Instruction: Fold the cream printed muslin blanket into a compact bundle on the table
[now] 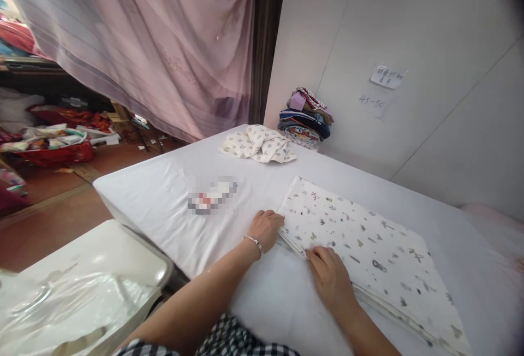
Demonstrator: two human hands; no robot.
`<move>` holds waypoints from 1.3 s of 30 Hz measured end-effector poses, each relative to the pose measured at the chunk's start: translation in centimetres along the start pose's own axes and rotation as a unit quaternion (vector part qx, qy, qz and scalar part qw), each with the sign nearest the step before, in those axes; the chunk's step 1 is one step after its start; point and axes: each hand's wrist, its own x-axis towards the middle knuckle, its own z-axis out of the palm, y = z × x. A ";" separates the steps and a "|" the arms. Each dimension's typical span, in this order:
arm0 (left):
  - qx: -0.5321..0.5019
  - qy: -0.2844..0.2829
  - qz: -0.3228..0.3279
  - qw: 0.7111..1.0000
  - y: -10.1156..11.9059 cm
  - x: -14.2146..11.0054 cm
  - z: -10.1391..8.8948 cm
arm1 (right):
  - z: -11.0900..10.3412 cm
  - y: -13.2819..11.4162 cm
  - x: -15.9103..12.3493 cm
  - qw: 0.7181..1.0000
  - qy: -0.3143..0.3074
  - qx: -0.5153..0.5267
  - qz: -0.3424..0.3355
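Note:
A white cloth with small printed motifs (360,241) lies folded in flat layers on the white-covered table (164,181). At its near left corner my left hand (266,229), with a bracelet at the wrist, is closed on the layered edge. My right hand (329,277) pinches the near edge of the same cloth, a short way to the right. Both sets of fingertips are partly hidden against the fabric. A second cloth with a like print (260,143) lies crumpled at the far end of the table.
A pixelated, blurred object (212,195) lies left of the cloth. Several folded fabrics (306,116) are stacked by the wall. A white surface with clear plastic (90,290) stands near left. A pink curtain (176,34) hangs behind; a red basket (61,151) sits on the floor.

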 end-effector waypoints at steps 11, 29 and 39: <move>0.029 0.069 0.133 0.988 2.5 -0.7 1.6 | 0.0 -0.5 0.6 0.999 -0.018 0.014 0.024; 0.099 0.070 0.190 0.974 0.8 0.1 4.0 | -12.5 8.6 -17.9 0.964 -0.028 -0.094 0.249; 0.082 0.043 0.203 0.975 1.1 0.4 3.3 | -14.7 10.2 -18.5 0.696 0.175 0.171 0.675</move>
